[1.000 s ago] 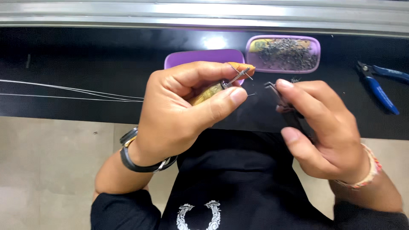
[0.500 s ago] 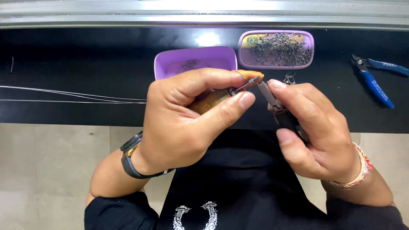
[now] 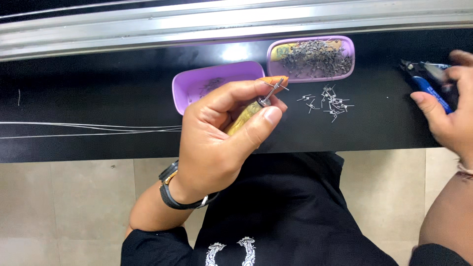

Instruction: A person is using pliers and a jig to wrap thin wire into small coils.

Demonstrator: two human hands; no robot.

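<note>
A person seated at a black desk [image 3: 98, 88] held a small winding tool [image 3: 251, 111] upright in the left hand [image 3: 217, 143], fingers and thumb clenched round its yellow handle, a short coil of wire [image 3: 275, 86] with two stray legs sitting on the metal tip above the desk's near edge. The right hand [image 3: 448, 111], well apart near the desk's right edge, was closing on a pair of blue-handled cutters [image 3: 427, 81]; the grip looked loose, and whether the tool had been lifted could not be told. Judging by the layout, the work was well under way: a rounded purple tray [image 3: 347, 47] by the far edge, against the grey metal rail [image 3: 197, 24], was heaped with finished coils, while a loose scatter of coils [image 3: 327, 101] lay on the bare desk just in front of it. A second purple tray [image 3: 180, 91], to its left and just behind the raised tool, held only a few pieces. Straight lengths of wire [image 3: 88, 129] ran in from the desk's left edge, suggesting more remained to be wound, and the coil on the tool apparently awaited trimming. No package or sign showed; a yellowish label lay half buried inside the fuller tray, unreadable. A dark wristwatch [image 3: 172, 189] circled the left wrist
</note>
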